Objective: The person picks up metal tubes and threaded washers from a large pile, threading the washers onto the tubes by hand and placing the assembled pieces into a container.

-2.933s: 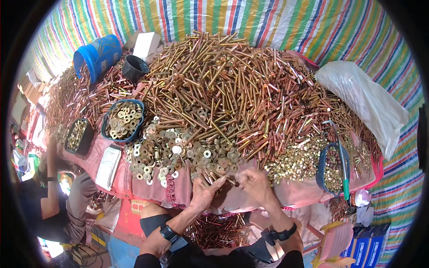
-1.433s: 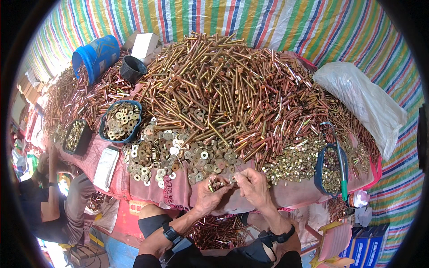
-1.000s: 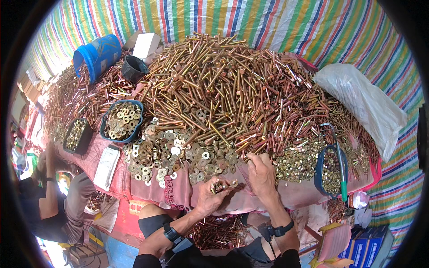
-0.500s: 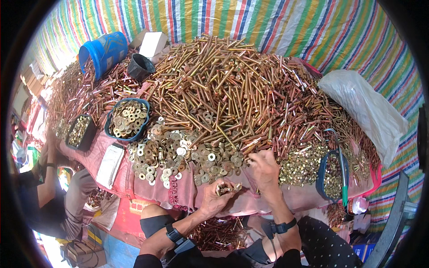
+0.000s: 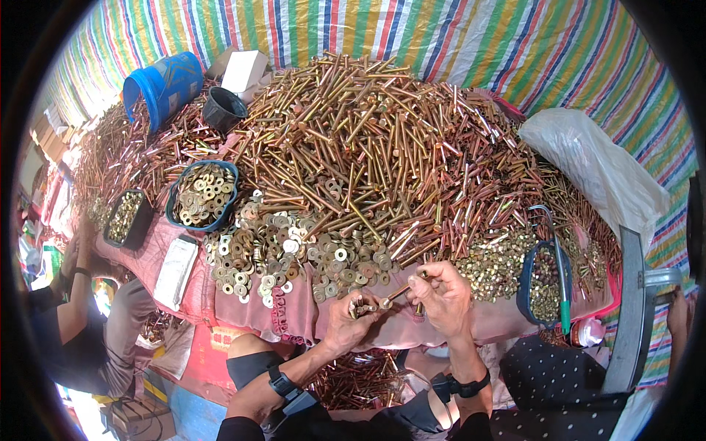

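My left hand (image 5: 348, 325) is closed around a few small brass-coloured metal pieces (image 5: 359, 306); whether they are nuts or washers I cannot tell. My right hand (image 5: 447, 305) pinches a long copper-coloured bolt (image 5: 399, 293) between thumb and fingers. The bolt slants down to the left, and its lower end meets the fingertips of my left hand. Both hands are above the pink cloth (image 5: 489, 321). Just beyond them lie a heap of flat round washers (image 5: 305, 253), a big mound of bolts (image 5: 382, 140) and a spread of small nuts (image 5: 489, 272).
A blue tub of washers (image 5: 235, 176) and a dark tub of nuts (image 5: 151, 209) stand left. At right are a blue basket of nuts (image 5: 526, 290), a green-handled hook tool (image 5: 565, 316), a plastic sack (image 5: 596, 158) and a grey metal frame (image 5: 629, 316). Another person (image 5: 70, 316) sits left.
My right hand has come down from the heap's edge, and the bolt now shows between both hands. The grey frame at right has swung more upright, with part of another person's arm beside it.
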### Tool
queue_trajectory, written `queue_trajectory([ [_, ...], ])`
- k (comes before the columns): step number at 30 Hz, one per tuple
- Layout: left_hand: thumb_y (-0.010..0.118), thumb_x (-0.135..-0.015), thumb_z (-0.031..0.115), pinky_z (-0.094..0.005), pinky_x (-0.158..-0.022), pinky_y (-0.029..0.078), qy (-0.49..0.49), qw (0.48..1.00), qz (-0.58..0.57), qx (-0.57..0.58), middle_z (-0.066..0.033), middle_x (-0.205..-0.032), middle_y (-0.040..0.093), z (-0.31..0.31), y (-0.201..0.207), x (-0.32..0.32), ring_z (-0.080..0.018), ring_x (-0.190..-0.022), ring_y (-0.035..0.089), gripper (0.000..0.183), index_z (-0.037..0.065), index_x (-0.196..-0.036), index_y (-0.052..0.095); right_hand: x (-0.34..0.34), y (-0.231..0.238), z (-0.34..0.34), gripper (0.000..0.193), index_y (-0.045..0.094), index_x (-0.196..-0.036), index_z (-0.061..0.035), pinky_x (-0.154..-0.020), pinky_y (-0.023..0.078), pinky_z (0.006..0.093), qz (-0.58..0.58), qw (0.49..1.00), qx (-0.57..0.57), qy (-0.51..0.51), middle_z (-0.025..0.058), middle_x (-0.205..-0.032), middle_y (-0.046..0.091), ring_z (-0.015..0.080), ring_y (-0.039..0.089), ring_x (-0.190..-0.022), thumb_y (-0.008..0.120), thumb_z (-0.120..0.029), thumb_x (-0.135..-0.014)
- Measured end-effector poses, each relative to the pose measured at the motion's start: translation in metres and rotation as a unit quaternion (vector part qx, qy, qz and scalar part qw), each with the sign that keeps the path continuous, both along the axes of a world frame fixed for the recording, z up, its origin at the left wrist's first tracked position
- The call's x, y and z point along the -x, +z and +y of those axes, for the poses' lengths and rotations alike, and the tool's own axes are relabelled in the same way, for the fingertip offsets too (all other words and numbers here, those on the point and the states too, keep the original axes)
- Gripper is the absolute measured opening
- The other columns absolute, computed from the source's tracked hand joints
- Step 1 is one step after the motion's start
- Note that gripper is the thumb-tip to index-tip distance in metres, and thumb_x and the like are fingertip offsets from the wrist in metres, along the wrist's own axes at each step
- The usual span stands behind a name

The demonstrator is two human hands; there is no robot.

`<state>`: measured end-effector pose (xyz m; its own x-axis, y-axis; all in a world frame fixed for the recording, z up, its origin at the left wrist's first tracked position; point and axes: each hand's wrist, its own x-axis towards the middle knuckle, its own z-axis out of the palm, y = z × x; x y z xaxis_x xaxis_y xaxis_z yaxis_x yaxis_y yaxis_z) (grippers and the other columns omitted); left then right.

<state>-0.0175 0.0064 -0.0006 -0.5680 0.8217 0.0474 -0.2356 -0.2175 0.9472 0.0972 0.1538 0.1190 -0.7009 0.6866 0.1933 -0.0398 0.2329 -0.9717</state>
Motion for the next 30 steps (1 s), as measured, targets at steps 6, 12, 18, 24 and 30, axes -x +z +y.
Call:
queue_trajectory([
  [6,0.076,-0.092,-0.005,-0.028,-0.082,0.055,0.005,0.997,0.07,0.008,-0.007,-0.105,0.072,-0.002,0.01,0.0,-0.012,-0.095,0.066,0.016,0.001,-0.099,0.063,-0.001,0.012,-0.008,0.026,0.066,-0.106,0.002,-0.058,0.055,0.0319,-0.035,0.943,-0.329,0.019,0.0133,-0.089,0.07,0.0208,0.069,-0.066,0.083,-0.01,-0.089],
  [12,0.077,-0.091,-0.002,-0.0299,-0.089,0.055,0.013,0.996,0.08,-0.045,-0.0095,-0.116,0.07,-0.003,0.001,0.001,-0.0149,-0.107,0.064,0.019,0.002,-0.104,0.063,0.01,-0.021,-0.008,0.023,0.072,-0.106,-0.0039,-0.057,0.055,0.0321,-0.067,0.942,-0.325,0.059,0.0104,-0.086,0.07,0.0171,0.072,-0.07,0.084,-0.013,-0.088],
  [18,0.071,-0.087,-0.01,-0.0286,-0.083,0.054,0.02,0.998,0.026,-0.045,-0.0042,-0.1,0.067,-0.003,0.004,-0.002,-0.0116,-0.093,0.063,0.029,0.001,-0.112,0.061,0.006,-0.037,-0.007,0.024,0.073,-0.114,-0.004,-0.067,0.055,0.0355,-0.094,0.959,-0.241,0.114,0.0122,-0.089,0.069,0.0252,0.07,-0.076,0.077,-0.016,-0.095],
  [24,0.067,-0.093,-0.013,-0.0291,-0.093,0.057,0.039,0.998,0.058,-0.001,-0.0099,-0.113,0.073,-0.002,0.005,-0.005,-0.0146,-0.106,0.069,0.038,0.0,-0.129,0.061,-0.002,-0.041,0.006,0.016,0.076,-0.109,0.0002,-0.067,0.058,0.0295,-0.135,0.984,-0.076,0.087,0.0068,-0.093,0.075,0.0131,0.069,-0.076,0.075,-0.01,-0.097],
  [30,0.069,-0.096,-0.007,-0.0272,-0.085,0.057,0.029,0.994,0.105,-0.008,-0.0065,-0.102,0.075,-0.003,-0.003,-0.001,-0.0117,-0.096,0.07,0.029,-0.001,-0.124,0.064,-0.031,-0.05,0.055,0.007,0.075,-0.102,-0.0024,-0.064,0.057,0.0254,-0.103,0.987,-0.055,-0.11,0.0032,-0.089,0.072,0.0088,0.064,-0.071,0.07,-0.007,-0.1],
])
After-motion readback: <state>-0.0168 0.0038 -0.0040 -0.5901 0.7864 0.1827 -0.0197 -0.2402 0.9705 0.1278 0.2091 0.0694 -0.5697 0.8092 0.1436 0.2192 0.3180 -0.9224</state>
